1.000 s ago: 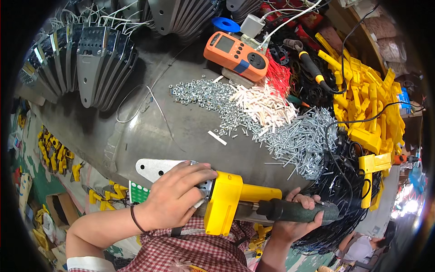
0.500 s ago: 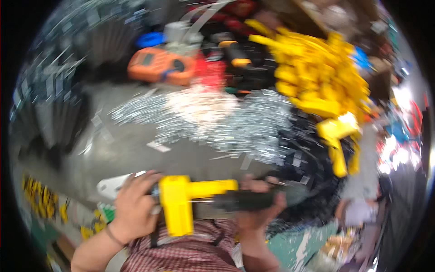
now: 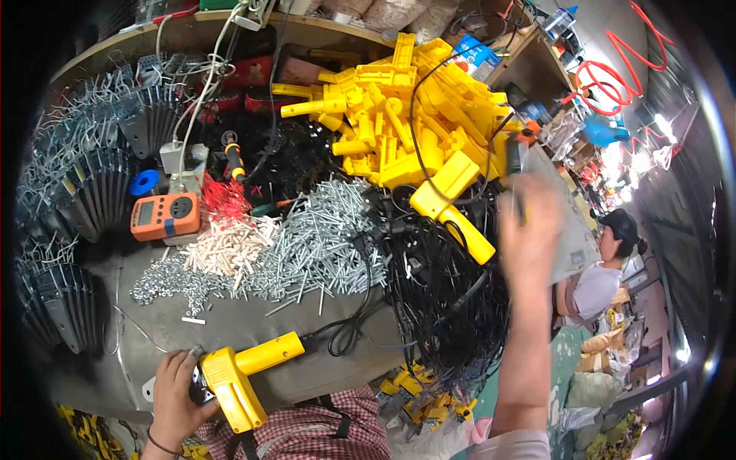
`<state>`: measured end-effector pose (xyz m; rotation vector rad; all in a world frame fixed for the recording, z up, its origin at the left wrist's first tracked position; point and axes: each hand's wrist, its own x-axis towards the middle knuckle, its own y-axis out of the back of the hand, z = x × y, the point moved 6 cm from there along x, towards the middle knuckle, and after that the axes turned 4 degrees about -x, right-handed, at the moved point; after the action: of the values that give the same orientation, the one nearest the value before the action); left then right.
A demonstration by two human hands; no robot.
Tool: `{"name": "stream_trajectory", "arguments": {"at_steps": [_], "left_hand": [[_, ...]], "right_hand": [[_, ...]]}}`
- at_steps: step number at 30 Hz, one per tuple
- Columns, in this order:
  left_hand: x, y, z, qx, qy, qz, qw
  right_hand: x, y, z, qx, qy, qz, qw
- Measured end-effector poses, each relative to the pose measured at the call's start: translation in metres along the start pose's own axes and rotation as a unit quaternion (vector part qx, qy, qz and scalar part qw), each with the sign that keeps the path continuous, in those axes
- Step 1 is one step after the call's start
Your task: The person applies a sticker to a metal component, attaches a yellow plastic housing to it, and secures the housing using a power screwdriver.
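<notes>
Head view, the only one here:

Tool: a chunky yellow plastic tool (image 3: 244,376), boxy body with a rounded yellow barrel sticking out toward the middle of the tabletop (image 3: 230,322). A black cord (image 3: 337,333) comes off the barrel tip and loops on the grey surface.

Where it sits: right at the near edge of the tabletop, toward the near left corner, lower end hanging over a red checked shirt (image 3: 322,429).

Left hand (image 3: 178,391): fingers (image 3: 172,364) curled closed round the tool's left side, touching it. A dark part sits between palm and yellow body, can't make out what it is.

Right hand (image 3: 529,230): raised up over the right side of the tabletop, well apart from the tool. It's a total blur, so can't tell if the fingers are open or closed. Something dark and small (image 3: 515,157) sits at the fingertips, but whether it's actually held is anyone's guess.

Hard to see: the tool's bottom end is partly covered by the shirt, and the hand hides its back.

Other stuff: a tangle of black cables (image 3: 437,299) under the right arm, a big heap of yellow parts (image 3: 406,115) at the far side, a pile of silver screws (image 3: 314,245) mid-tabletop, pale plastic plugs (image 3: 230,245) beside them, and an orange meter (image 3: 165,216) toward the left edge.
</notes>
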<state>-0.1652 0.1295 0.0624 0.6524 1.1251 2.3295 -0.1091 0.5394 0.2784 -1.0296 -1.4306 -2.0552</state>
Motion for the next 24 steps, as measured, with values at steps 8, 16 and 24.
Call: {"name": "stream_trajectory", "arguments": {"at_steps": [8, 16, 24], "left_hand": [[-0.022, 0.047, -0.035, -0.314, 0.212, 0.092, 0.921], [-0.055, 0.064, -0.11, -0.507, 0.237, 0.137, 0.818], [-0.059, 0.079, -0.139, -0.317, 0.357, 0.164, 0.863]], "right_hand": [[-0.078, -0.151, -0.101, 0.237, 0.203, -0.221, 0.924], [-0.138, -0.118, -0.261, 0.557, 0.131, -0.439, 0.693], [0.025, -0.202, -0.336, 0.605, 0.024, -0.254, 0.755]]}}
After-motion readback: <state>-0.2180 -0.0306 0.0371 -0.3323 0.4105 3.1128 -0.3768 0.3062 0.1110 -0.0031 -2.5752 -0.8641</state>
